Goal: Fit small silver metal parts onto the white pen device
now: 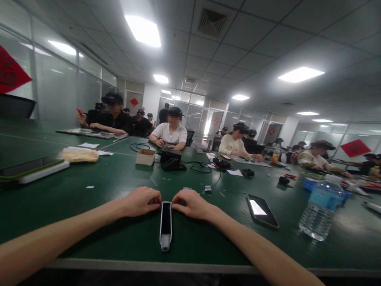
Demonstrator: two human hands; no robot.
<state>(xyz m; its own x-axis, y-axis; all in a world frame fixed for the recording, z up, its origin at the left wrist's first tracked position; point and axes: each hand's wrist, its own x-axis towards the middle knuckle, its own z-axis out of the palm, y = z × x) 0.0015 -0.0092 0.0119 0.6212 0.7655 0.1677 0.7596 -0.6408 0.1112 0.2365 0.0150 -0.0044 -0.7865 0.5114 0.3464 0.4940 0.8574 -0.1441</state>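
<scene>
Slim device (166, 221): white plastic, black face; tabletop (70, 221) glossy.

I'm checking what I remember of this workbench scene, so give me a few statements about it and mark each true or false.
1. The left hand and right hand touch the upper end of a slim white-and-black device lying on the green table. True.
2. The right hand holds a black smartphone. False: it lies on the table, apart from the hand.
3. A clear plastic water bottle with a blue label stands right of that smartphone. True.
4. A small tan cardboard box sits under the left hand. False: it stands farther along the table, beyond the hands.
5. A person in a white T-shirt sits across the table. True.
</scene>
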